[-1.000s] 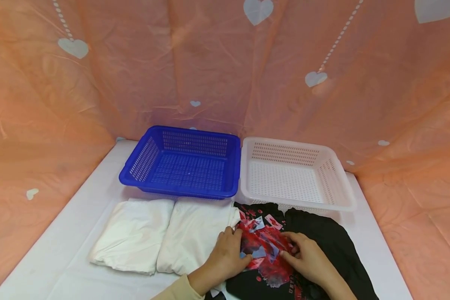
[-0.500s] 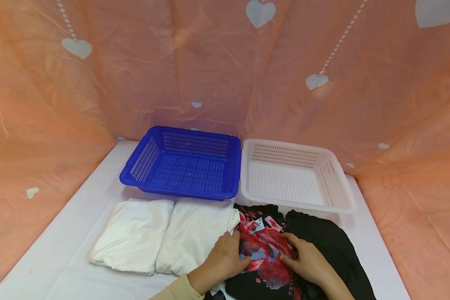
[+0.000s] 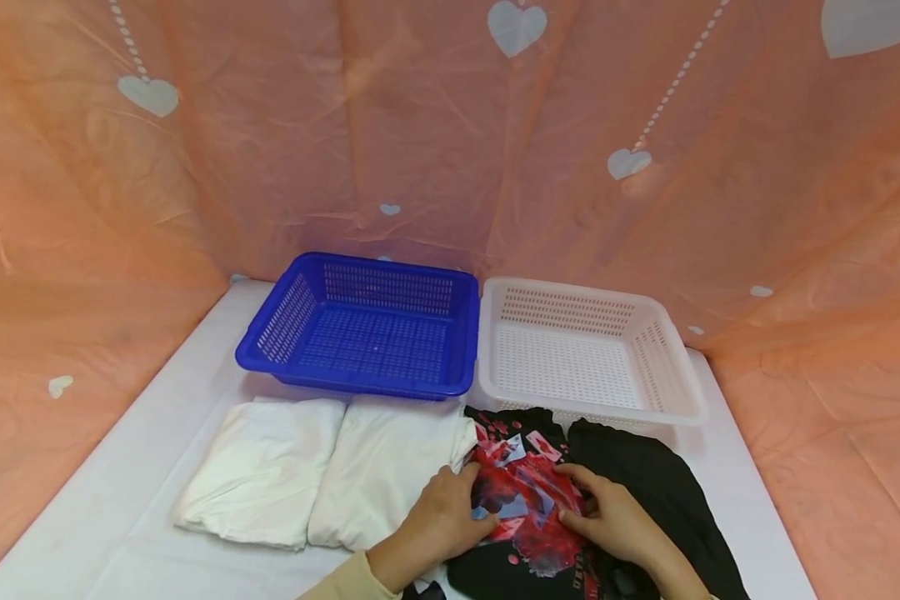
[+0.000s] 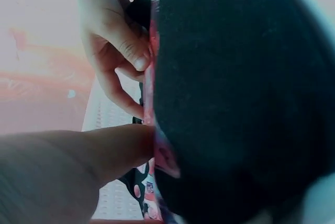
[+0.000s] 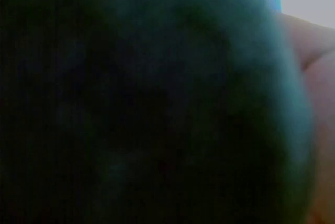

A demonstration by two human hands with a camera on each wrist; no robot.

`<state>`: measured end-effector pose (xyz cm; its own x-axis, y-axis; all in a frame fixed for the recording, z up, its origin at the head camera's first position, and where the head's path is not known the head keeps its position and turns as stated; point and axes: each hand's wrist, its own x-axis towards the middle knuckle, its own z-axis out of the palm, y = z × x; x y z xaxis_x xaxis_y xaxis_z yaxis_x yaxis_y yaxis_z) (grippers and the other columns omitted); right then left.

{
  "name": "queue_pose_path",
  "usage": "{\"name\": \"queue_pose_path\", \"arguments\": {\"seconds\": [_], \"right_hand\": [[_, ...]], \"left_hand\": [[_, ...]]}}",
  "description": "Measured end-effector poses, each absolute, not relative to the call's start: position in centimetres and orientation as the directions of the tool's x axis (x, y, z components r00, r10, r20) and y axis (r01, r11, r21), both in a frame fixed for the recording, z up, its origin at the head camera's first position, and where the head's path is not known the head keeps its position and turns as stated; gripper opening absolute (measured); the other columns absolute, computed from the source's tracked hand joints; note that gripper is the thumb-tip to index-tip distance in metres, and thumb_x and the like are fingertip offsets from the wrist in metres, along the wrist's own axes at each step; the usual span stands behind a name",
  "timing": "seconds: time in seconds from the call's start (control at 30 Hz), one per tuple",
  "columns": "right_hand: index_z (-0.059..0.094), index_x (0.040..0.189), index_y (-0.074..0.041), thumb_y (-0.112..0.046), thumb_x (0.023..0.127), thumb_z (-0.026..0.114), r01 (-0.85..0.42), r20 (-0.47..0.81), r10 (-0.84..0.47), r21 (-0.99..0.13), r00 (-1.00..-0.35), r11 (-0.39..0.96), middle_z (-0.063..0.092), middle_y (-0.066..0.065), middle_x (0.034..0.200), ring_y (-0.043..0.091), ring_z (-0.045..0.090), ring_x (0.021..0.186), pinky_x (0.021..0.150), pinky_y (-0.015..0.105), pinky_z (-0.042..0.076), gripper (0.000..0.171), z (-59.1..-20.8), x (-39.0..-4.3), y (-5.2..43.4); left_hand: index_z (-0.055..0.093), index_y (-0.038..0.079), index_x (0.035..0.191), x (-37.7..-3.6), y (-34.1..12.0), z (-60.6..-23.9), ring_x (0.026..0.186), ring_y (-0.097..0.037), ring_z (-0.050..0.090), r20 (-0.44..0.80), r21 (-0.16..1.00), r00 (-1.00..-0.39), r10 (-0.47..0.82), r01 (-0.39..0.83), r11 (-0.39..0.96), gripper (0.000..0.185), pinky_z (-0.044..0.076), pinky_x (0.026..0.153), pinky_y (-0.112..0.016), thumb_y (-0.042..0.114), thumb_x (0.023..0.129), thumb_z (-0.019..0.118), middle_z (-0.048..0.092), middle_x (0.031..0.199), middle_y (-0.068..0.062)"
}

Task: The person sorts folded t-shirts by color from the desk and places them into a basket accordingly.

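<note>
A black T-shirt with a red print lies folded at the near right of the white table. My left hand holds its left edge, thumb on the print. My right hand pinches the printed fabric from the right. In the left wrist view the black T-shirt fills the right side, with the right hand pinching its red edge and the left hand against it. The right wrist view shows only dark fabric pressed close to the lens.
Two folded white garments lie side by side left of the shirt. Behind them stand an empty blue basket and an empty white basket. An orange curtain with white hearts closes in the table.
Both hands have slid slightly toward me on the shirt, still holding the printed part. The baskets and the white garments have not moved.
</note>
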<state>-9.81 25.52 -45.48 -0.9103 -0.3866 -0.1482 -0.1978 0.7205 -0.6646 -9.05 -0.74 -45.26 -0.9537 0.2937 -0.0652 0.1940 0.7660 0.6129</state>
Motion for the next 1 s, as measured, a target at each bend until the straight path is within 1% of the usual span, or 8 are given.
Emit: {"name": "queue_pose_path", "arguments": {"seconds": [0.2,0.33,0.4,0.5,0.57,0.63,0.83,1.0], "right_hand": [[0.051,0.134,-0.013,-0.034,0.087,0.071,-0.184,-0.15,-0.388,-0.691,-0.909,0.699,0.065,0.012,0.109,0.001,0.064,0.078,0.063,0.022,0.05,0.055,-45.7,-9.8,25.5],[0.049,0.134,-0.013,-0.034,0.087,0.07,-0.194,-0.141,-0.406,-0.708,-0.903,0.679,0.065,0.008,0.096,-0.002,0.057,0.067,0.059,0.021,0.047,0.055,-46.1,-9.9,25.6],[0.049,0.135,-0.014,-0.034,0.087,0.07,-0.194,-0.142,-0.412,-0.716,-0.9,0.67,0.064,0.006,0.094,-0.001,0.054,0.065,0.059,0.021,0.045,0.056,-46.3,-10.0,25.7],[0.048,0.136,-0.014,-0.034,0.087,0.07,-0.184,-0.146,-0.419,-0.736,-0.896,0.651,0.064,0.011,0.103,-0.001,0.056,0.072,0.063,0.021,0.047,0.057,-46.7,-10.1,25.8],[0.048,0.136,-0.013,-0.034,0.087,0.07,-0.176,-0.15,-0.426,-0.753,-0.892,0.634,0.061,0.015,0.114,-0.001,0.058,0.08,0.067,0.021,0.048,0.058,-46.9,-10.2,25.9],[0.047,0.136,-0.012,-0.033,0.087,0.07,-0.164,-0.154,-0.44,-0.78,-0.885,0.604,0.059,0.019,0.119,0.0,0.061,0.085,0.068,0.022,0.05,0.058,-47.0,-10.3,26.0],[0.045,0.136,-0.007,-0.024,0.088,0.07,-0.151,-0.142,-0.485,-0.843,-0.863,0.516,0.055,0.026,0.124,0.002,0.064,0.091,0.069,0.023,0.054,0.057,-47.2,-10.6,26.0],[0.043,0.137,-0.003,-0.02,0.087,0.071,-0.138,-0.134,-0.506,-0.875,-0.852,0.465,0.056,0.028,0.121,0.004,0.065,0.088,0.067,0.025,0.055,0.059,-46.9,-10.6,25.9]], "left_hand": [[0.057,0.001,0.119,-9.3,-0.4,-45.1,0.082,-0.028,0.066,-0.1,0.605,-0.936,0.337,0.212,0.768,0.063,0.053,0.075,-0.038,0.036,0.072,0.079,0.067,0.09,-0.016],[0.051,-0.001,0.122,-9.3,-0.1,-45.3,0.081,-0.029,0.065,-0.126,0.631,-0.929,0.349,0.196,0.75,0.071,0.053,0.073,-0.038,0.04,0.071,0.079,0.065,0.09,-0.017],[0.049,-0.001,0.124,-9.3,0.0,-45.5,0.083,-0.03,0.065,-0.137,0.66,-0.927,0.349,0.177,0.73,0.076,0.053,0.073,-0.04,0.042,0.07,0.08,0.065,0.092,-0.018],[0.044,-0.001,0.128,-9.5,0.0,-45.7,0.09,-0.031,0.065,-0.159,0.708,-0.922,0.354,0.143,0.691,0.084,0.052,0.079,-0.042,0.043,0.068,0.082,0.065,0.101,-0.019],[0.043,-0.001,0.128,-9.6,0.1,-45.9,0.095,-0.03,0.064,-0.171,0.741,-0.918,0.357,0.119,0.661,0.085,0.052,0.082,-0.042,0.041,0.066,0.083,0.064,0.106,-0.019],[0.041,0.0,0.128,-9.7,0.1,-46.0,0.1,-0.03,0.062,-0.179,0.768,-0.918,0.353,0.094,0.633,0.084,0.05,0.086,-0.042,0.038,0.066,0.084,0.062,0.112,-0.018],[0.04,0.002,0.127,-9.5,0.4,-46.5,0.105,-0.032,0.06,-0.163,0.838,-0.932,0.324,0.043,0.545,0.078,0.048,0.089,-0.045,0.03,0.069,0.083,0.06,0.119,-0.02],[0.04,0.003,0.128,-9.5,0.6,-46.8,0.108,-0.03,0.058,-0.147,0.863,-0.938,0.315,0.034,0.503,0.076,0.047,0.091,-0.043,0.024,0.069,0.082,0.058,0.119,-0.019]]}}
